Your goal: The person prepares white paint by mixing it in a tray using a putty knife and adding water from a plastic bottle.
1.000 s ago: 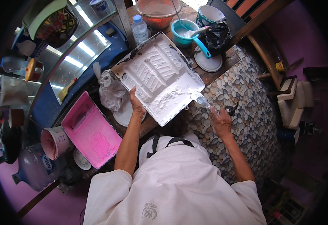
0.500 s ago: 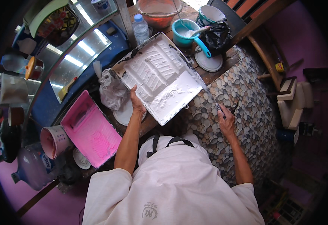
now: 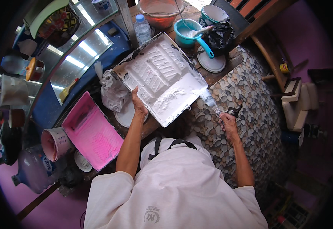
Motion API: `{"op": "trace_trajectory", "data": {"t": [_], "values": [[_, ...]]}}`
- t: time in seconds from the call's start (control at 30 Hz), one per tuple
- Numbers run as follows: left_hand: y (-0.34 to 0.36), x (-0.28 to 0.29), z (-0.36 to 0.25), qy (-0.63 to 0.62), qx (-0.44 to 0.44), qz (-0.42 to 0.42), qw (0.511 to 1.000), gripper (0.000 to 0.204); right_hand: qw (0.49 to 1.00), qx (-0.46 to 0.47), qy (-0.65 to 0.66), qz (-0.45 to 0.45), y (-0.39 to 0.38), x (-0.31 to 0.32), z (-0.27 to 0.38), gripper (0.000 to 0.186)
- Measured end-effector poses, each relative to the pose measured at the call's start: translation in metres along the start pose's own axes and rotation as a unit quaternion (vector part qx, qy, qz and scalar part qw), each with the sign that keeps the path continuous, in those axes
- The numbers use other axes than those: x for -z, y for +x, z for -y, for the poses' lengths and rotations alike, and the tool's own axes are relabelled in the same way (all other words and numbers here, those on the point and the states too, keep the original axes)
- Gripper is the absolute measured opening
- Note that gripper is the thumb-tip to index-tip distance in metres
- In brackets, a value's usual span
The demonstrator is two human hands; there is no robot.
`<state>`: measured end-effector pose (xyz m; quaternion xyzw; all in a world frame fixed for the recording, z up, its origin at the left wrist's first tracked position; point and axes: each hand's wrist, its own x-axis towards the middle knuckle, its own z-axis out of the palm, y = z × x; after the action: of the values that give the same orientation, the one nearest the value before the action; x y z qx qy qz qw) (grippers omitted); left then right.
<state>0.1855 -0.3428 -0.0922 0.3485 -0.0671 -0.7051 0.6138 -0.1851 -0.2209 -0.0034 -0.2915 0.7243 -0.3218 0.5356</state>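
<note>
My left hand [image 3: 139, 102] grips the near left edge of a paint roller tray [image 3: 162, 68], its thumb over the rim. The tray is coated in thick white paint, with raised ribs at the far part and a smooth, paint-covered near part. My right hand [image 3: 228, 124] is closed round the handle of a flat scraper [image 3: 208, 98] smeared with white. The scraper's broad face shows, and its end meets the tray's right edge. Left of my left arm lies a pink-coated tray [image 3: 94, 133].
Beyond the white tray stand a water bottle [image 3: 142, 29], an orange basin [image 3: 162, 14], a turquoise dipper [image 3: 185, 36] with a brush [image 3: 200, 31] and a bucket [image 3: 214, 14]. A white lid [image 3: 211, 61] lies nearby. A glass display case [image 3: 78, 57] borders the left; pebble-patterned flooring [image 3: 246, 87] spreads right.
My right hand has shifted slightly left and down and turned the scraper, so its broad white-smeared face shows instead of its thin edge. My left hand and the tray stay nearly still.
</note>
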Motion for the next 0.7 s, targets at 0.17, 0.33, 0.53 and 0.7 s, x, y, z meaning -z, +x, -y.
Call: {"op": "trace_trajectory", "data": {"t": [0.17, 0.33, 0.53, 0.7], "values": [[-0.003, -0.009, 0.001, 0.015, -0.006, -0.007, 1.000, 0.066, 0.927, 0.190, -0.310, -0.090, 0.003, 0.006, 0.032, 0.029], [-0.003, -0.007, -0.001, 0.005, 0.010, -0.008, 1.000, 0.065, 0.857, 0.279, -0.423, -0.094, 0.003, -0.012, 0.076, 0.031], [0.000, -0.003, 0.003, 0.002, 0.008, 0.008, 1.000, 0.065, 0.786, 0.305, -0.534, -0.071, 0.010, -0.031, 0.100, 0.029], [-0.004, -0.010, 0.000, 0.014, -0.016, -0.004, 1.000, 0.066, 0.821, 0.286, -0.492, -0.039, 0.028, -0.036, 0.104, 0.026]]}}
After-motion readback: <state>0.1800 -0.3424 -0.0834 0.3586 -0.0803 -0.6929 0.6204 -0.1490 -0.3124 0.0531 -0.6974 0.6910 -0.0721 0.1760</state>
